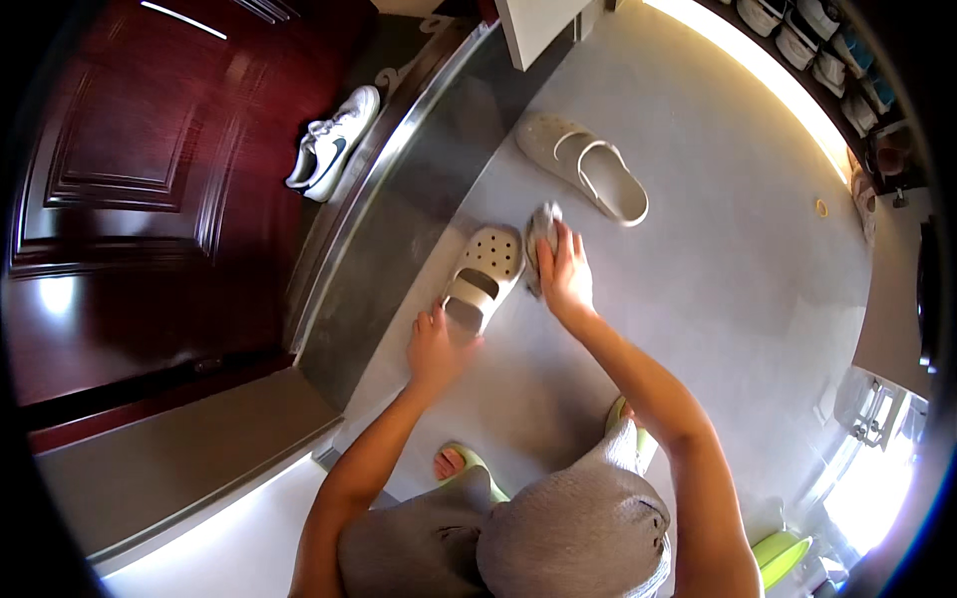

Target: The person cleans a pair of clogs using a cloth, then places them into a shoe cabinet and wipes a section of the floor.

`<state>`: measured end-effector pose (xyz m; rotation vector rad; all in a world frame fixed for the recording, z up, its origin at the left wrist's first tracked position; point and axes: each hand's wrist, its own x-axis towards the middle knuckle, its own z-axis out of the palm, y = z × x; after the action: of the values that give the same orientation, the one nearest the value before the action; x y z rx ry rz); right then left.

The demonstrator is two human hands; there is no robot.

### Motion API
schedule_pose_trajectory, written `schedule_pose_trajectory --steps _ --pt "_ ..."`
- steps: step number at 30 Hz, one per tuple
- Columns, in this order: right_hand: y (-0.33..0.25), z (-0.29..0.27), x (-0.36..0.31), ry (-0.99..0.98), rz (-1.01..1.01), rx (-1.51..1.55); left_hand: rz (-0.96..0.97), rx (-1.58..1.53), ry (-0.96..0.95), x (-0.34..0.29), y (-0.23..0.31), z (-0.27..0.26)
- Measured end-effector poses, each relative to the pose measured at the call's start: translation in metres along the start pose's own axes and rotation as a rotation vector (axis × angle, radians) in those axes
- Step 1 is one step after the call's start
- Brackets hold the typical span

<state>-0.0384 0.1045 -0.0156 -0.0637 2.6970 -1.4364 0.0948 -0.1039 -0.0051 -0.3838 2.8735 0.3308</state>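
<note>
A beige clog with round holes in its toe is tilted just above or on the grey floor; I cannot tell which. My left hand, slightly blurred, grips its heel end. Close by the clog's right side, my right hand is closed on a crumpled grey cloth. Farther off to the right lies a second beige clog by itself on the floor, its heel strap raised and its opening facing up.
To the left, a dark red door stands beyond a metal-edged sill, where a white sneaker rests. Shelved shoes line the far right. A small yellow ring lies on the floor. Green slippers are on my feet.
</note>
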Motion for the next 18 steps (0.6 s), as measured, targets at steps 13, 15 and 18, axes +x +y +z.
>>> schedule_pose_trajectory --steps 13,15,18 --pt "-0.006 0.034 -0.025 0.16 -0.011 0.144 -0.022 0.024 -0.015 -0.002 -0.011 -0.001" --pt "-0.023 0.025 0.022 0.207 -0.047 0.105 -0.024 0.012 -0.038 -0.002 -0.008 -0.002" --pt "-0.018 0.06 0.019 0.13 0.196 -0.033 -0.041 -0.005 -0.061 0.007 -0.003 -0.002"
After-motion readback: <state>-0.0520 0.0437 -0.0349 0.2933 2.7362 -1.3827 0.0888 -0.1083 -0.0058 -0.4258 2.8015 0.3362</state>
